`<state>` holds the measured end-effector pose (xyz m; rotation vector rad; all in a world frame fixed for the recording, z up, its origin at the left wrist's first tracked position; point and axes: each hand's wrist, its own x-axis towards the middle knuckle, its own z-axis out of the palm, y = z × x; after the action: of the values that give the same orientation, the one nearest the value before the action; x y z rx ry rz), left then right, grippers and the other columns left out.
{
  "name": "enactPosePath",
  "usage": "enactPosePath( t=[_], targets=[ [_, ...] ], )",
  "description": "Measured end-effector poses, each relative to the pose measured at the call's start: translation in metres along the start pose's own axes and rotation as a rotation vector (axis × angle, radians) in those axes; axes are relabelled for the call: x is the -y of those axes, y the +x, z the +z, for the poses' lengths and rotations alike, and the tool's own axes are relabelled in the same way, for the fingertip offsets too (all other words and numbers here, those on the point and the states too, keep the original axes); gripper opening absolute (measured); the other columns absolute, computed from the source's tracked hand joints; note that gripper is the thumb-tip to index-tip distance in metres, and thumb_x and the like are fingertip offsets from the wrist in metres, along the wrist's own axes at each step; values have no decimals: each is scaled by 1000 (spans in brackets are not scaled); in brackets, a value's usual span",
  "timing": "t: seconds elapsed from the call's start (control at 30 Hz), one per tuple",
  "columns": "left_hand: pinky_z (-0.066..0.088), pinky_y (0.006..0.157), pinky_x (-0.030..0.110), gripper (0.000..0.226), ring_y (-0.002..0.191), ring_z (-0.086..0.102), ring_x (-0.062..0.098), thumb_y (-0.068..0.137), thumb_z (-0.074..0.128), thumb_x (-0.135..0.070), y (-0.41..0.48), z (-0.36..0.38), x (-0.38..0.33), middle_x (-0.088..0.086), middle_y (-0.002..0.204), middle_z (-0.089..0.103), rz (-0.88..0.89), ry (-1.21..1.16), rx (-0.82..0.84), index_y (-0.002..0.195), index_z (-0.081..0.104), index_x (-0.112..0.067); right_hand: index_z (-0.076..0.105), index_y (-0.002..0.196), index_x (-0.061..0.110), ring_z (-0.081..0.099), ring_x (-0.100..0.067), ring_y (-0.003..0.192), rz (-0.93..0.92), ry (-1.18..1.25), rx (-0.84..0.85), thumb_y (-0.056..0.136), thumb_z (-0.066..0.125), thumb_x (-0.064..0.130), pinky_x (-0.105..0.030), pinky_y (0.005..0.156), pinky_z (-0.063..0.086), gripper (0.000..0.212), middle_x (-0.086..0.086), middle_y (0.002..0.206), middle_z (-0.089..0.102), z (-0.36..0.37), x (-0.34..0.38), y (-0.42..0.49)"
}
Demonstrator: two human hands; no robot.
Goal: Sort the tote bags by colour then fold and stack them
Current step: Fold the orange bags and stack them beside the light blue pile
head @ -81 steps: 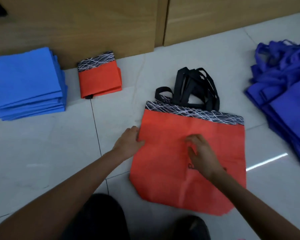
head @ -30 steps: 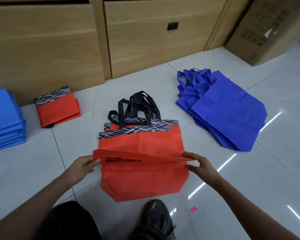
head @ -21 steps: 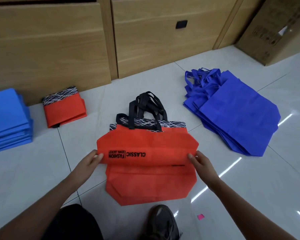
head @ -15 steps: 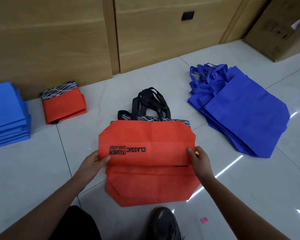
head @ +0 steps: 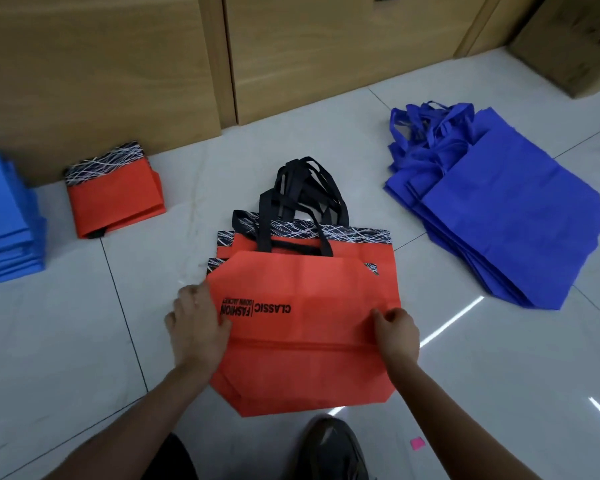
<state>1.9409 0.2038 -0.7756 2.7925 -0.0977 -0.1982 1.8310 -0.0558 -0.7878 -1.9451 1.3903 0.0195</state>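
An orange tote bag (head: pixel 302 289) with black "CLASSIC" print lies folded upward in half on top of a few more orange bags (head: pixel 291 386), whose black handles (head: pixel 302 188) stick out at the far end. My left hand (head: pixel 196 327) lies flat over the folded bag's left edge, thumb on the fabric. My right hand (head: pixel 395 336) has curled fingers pinching the fabric at the right edge, by the fold. A folded orange bag (head: pixel 115 199) sits at the back left. Beside it is a stack of folded light blue bags (head: pixel 4 216). Unfolded dark blue bags (head: pixel 510 216) are piled on the right.
All of this lies on a glossy white tiled floor. Wooden cabinet fronts (head: pixel 326 53) run along the back, and a cardboard box (head: pixel 575 39) stands at the far right. My dark shoe (head: pixel 333 448) is just below the orange pile, with a small pink scrap (head: pixel 417 443) beside it.
Both hands lifted the top orange bag's bottom edge and folded it up over the patterned band. The flap now lies flat, and both hands have slid down towards the fold.
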Motion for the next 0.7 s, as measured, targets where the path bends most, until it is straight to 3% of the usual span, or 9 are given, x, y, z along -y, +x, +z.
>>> enactPosePath(
  t=[0.07,0.13,0.2,0.27,0.37,0.43,0.5,0.6,0.7],
  targets=[
    [40,93,51,61,113,49,39,67,70,-11,-2,8,-9,19,128,47,302,59,-81,126,51,-8,52,90,9,53,-28,79,15,-22,-35,90,49,33,-32,69,37,25,-6,85,58,2,3,-6],
    [41,95,53,51,121,47,36,79,53,-28,2,16,-21,17,136,46,442,53,-44,128,53,-12,50,90,10,53,-28,80,33,-48,-55,91,47,33,-32,70,37,23,-5,86,57,2,8,-12],
    [32,103,56,59,135,34,34,86,31,-46,4,20,-33,14,149,33,452,82,131,137,45,-19,48,90,10,55,-31,84,42,-67,-59,91,46,32,-33,72,38,21,-6,90,57,4,11,-19],
    [11,112,55,71,145,3,30,86,21,-64,6,31,-39,7,158,0,423,157,307,148,18,-30,48,102,8,55,-35,97,49,-84,-116,88,50,27,-38,80,40,24,-12,105,56,9,15,-26],
    [-3,112,55,83,142,-18,29,81,24,-76,5,45,-39,5,154,-24,371,279,458,148,-6,-36,39,133,4,39,-38,126,-363,-233,-326,84,54,24,-46,103,31,55,-22,137,42,25,13,-33],
    [-1,112,56,92,143,-15,31,69,5,-83,2,51,-36,6,155,-22,377,299,434,147,-7,-36,36,140,15,29,-33,135,-827,-363,-250,88,45,33,-46,111,21,55,-17,146,37,40,18,-34],
    [12,110,59,96,144,5,35,66,-3,-83,1,54,-32,10,158,-2,408,290,361,148,8,-35,34,142,26,27,-30,138,-1050,-533,-119,92,37,40,-48,112,20,52,-8,149,36,53,25,-26],
    [35,97,61,77,132,38,38,87,4,-70,-2,57,-24,14,148,35,425,268,269,140,40,-29,34,142,30,37,-34,135,-1022,-705,52,92,32,47,-59,104,32,52,-4,149,38,65,23,-3],
    [32,101,59,64,135,33,35,92,14,-62,-6,62,-24,12,150,32,439,260,212,141,37,-30,27,146,32,30,-34,139,-987,-736,144,95,27,51,-57,106,31,55,-2,153,30,68,7,9]
  ],
)
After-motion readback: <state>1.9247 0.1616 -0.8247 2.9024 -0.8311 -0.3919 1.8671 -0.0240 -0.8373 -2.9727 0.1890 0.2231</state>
